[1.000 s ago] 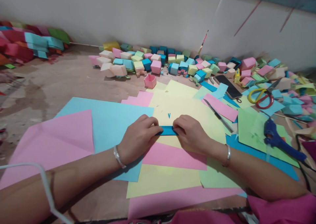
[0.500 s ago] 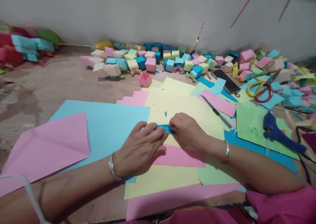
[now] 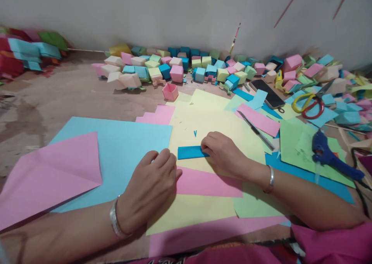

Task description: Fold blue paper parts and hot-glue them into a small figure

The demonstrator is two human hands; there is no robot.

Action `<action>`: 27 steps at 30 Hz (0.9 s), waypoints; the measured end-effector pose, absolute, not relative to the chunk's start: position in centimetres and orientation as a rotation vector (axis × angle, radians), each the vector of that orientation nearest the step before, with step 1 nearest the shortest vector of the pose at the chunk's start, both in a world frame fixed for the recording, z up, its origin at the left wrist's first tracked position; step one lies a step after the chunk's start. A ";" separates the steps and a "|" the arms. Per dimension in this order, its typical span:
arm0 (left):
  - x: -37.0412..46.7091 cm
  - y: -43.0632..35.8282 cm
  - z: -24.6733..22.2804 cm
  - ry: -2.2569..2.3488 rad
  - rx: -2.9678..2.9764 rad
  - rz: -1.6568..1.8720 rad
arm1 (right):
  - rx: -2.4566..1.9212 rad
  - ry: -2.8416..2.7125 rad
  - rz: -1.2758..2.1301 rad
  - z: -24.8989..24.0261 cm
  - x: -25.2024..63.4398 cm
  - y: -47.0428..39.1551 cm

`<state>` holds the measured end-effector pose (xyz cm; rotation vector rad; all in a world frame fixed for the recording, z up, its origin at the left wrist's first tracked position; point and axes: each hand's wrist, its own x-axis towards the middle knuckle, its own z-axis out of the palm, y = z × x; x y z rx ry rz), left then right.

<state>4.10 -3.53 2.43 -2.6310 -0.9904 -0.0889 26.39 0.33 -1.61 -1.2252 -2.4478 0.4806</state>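
A folded blue paper strip (image 3: 190,152) lies flat on the pale yellow sheets in front of me. My right hand (image 3: 222,151) has its fingers closed on the strip's right end and covers that end. To the left of the strip, apart from it, my left hand (image 3: 151,182) rests with curled fingers over the edge of the light blue sheet (image 3: 116,151). Nothing shows in it, though its fingertips are partly hidden. Just beyond the strip is a tiny blue V-shaped paper scrap (image 3: 195,133). Below it lies a pink paper strip (image 3: 209,182).
Many small folded paper boxes line the wall, with an open pink box (image 3: 170,92) nearer. To the right are a craft knife (image 3: 255,130), a phone (image 3: 267,94), scissors (image 3: 309,103) and a blue glue gun (image 3: 328,155). A pink sheet (image 3: 55,175) lies at left.
My left hand has come off the blue strip and moved left and toward me, its fingers now curled. The strip's left part is uncovered. My right hand stays at its right end.
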 end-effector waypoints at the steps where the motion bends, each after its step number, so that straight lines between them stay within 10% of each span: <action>1: 4.1 -3.5 2.4 -0.998 -2.625 -0.131 | -1.234 -2.452 0.471 -1.6 26.4 0.3; 27: 4.4 -3.7 0.7 -1.009 -2.855 -0.050 | -1.294 -2.964 -0.505 0.7 24.2 -4.2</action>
